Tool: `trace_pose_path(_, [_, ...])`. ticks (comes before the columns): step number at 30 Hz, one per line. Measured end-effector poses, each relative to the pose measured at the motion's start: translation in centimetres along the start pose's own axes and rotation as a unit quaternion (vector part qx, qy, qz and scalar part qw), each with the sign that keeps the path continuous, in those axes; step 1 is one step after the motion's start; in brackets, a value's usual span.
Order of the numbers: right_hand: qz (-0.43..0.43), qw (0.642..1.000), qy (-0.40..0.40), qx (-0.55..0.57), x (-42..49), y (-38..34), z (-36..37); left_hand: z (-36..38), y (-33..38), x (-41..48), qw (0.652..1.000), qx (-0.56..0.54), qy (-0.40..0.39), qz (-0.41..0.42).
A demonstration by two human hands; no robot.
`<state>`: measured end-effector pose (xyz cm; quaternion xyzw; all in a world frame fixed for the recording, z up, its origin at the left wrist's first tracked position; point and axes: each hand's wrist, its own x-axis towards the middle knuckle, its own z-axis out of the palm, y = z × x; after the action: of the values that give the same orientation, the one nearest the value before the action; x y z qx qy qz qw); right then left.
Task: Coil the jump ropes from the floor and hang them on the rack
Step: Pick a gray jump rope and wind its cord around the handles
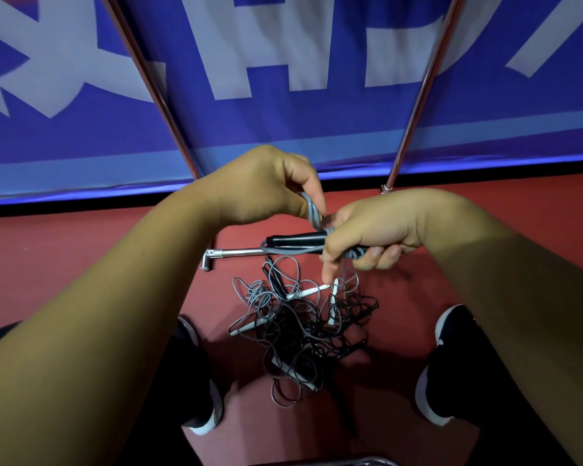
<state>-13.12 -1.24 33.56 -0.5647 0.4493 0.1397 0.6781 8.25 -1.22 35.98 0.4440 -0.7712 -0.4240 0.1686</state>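
Our left hand (266, 183) pinched a loop of grey cord (312, 210) above the black handles (297, 238), which our right hand (367, 230) gripped, fingers curled round them. The remaining jump ropes (303, 327) lay tangled on the red floor (81, 250) between our shoes (445, 381), near the rack's chrome foot (236, 253).

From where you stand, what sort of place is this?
Probably a sports hall or gym: a red floor, a big blue banner behind, and tangled jump ropes lying by a metal rack.

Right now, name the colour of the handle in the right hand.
Black; the handle shows best in the head view.
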Motion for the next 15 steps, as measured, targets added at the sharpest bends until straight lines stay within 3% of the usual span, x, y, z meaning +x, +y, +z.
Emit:
trace_pose_path(8, [-0.035,0.969,0.246,-0.013,2.0,0.9,-1.6,0.0,-0.3,0.0,0.985,0.167,0.008,-0.031])
trace_pose_path(12, [-0.075,0.934,0.349,-0.009,2.6,0.9,-2.1,0.7,-0.6,0.2,0.987,0.122,-0.024,-0.102])
trace_pose_path(15, [-0.125,0.915,0.382,0.026,2.8,0.2,-1.8,1.9,-1.0,0.6,0.982,0.107,-0.013,-0.157])
